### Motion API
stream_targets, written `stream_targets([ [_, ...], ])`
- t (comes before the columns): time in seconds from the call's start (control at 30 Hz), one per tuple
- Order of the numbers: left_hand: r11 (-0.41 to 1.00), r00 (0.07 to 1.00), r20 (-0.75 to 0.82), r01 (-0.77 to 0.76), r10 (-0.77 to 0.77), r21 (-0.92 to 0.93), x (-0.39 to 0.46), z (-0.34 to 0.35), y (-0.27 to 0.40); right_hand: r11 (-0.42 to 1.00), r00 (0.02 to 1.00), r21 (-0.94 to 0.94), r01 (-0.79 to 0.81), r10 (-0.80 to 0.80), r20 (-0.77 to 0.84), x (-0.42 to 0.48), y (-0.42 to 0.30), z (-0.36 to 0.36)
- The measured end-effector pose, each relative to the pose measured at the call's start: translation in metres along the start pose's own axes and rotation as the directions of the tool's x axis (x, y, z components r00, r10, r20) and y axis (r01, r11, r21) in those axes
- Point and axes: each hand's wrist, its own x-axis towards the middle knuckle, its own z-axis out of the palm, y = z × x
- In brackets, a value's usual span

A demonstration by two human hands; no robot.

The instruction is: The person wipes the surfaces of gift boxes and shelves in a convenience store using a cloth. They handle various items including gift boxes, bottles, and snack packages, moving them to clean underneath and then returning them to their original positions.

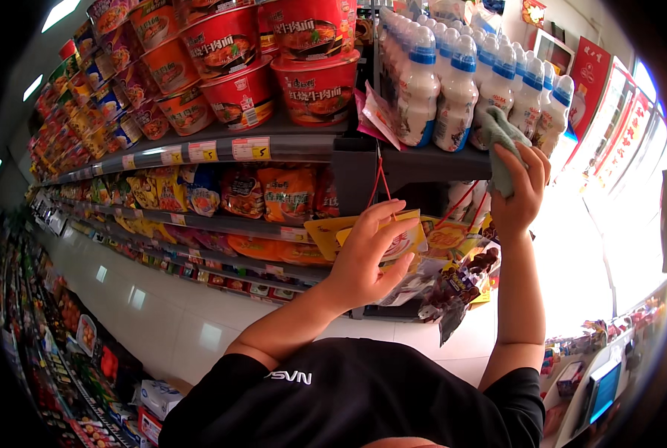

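Observation:
A grey-green cloth (502,143) is gripped in my right hand (521,187), raised at the front right of the end shelf (439,162). The cloth lies against the lower part of the white drink bottles (456,106), which stand in rows and have blue collars and clear domed caps. My left hand (369,255) is lifted with its fingers apart, holding nothing. Behind it hangs a yellow card packet (327,235) on a red string (380,176); whether the fingers touch it I cannot tell. A pink packet (379,115) leans beside the bottles.
Red instant-noodle tubs (313,89) are stacked on the upper left shelf. Bagged noodles (288,193) fill the tier below. Hanging snack packets (456,280) jut out under the end shelf. At lower right is a counter with a lit screen (603,392). A tiled aisle floor (171,319) runs left.

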Motion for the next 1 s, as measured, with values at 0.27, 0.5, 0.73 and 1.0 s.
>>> stream_targets([
  [0.27, 1.000, 0.999, 0.035, -0.017, 0.016, 0.023, -0.012, -0.025, -0.004, 0.970, 0.970, 0.083, 0.228, -0.219, -0.106, 0.086, -0.033, 0.052],
  [0.5, 0.998, 0.999, 0.035, 0.029, -0.031, 0.055, -0.015, -0.042, -0.003, 0.982, 0.982, 0.035, 0.185, -0.186, 0.026, 0.072, -0.048, 0.064],
  [0.73, 0.999, 0.998, 0.056, 0.016, -0.018, 0.042, -0.002, -0.036, -0.007, 0.951, 0.911, 0.257, 0.170, -0.252, 0.327, 0.035, -0.057, 0.035],
  [1.0, 0.999, 0.996, 0.073, -0.042, 0.042, -0.005, 0.015, -0.013, -0.009, 0.984, 0.984, 0.037, 0.173, -0.172, -0.035, 0.084, -0.023, 0.015],
])
